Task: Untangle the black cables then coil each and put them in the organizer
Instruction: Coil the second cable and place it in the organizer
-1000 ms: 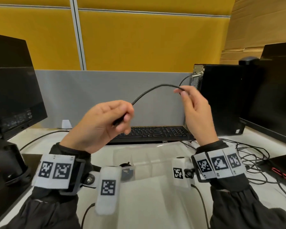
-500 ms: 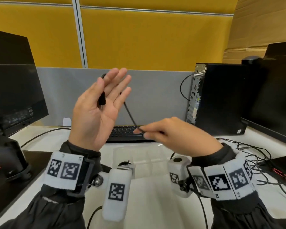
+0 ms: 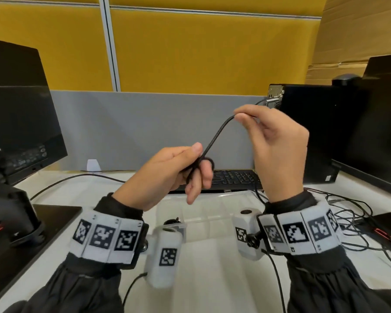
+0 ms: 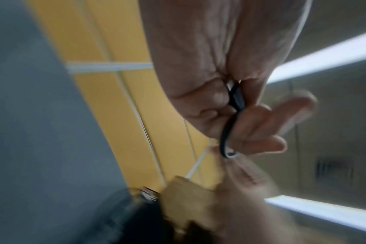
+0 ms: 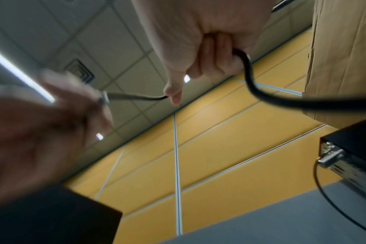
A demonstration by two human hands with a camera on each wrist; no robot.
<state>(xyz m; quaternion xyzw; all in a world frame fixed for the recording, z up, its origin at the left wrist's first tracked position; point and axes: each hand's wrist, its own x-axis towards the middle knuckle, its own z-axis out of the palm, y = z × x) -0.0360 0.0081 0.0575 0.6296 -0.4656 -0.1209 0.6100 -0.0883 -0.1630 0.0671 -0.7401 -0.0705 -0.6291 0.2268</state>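
A thin black cable stretches between both hands above the desk. My left hand has its fingers curled round the cable's lower end, where the cable loops round a finger; in the left wrist view the plug sits between thumb and fingers. My right hand is higher and to the right and pinches the cable at its bend; the right wrist view shows the cable running out of the curled fingers. A clear plastic organizer lies on the desk below the hands, with a dark coil at its left end.
A black keyboard lies behind the organizer. Monitors stand at the left and the right, and a black computer case at the right. Loose black cables lie on the desk at the right.
The left hand has dropped and curled its fingers round the cable end. The right hand has risen from near the keyboard, drawing the cable up and to the right.
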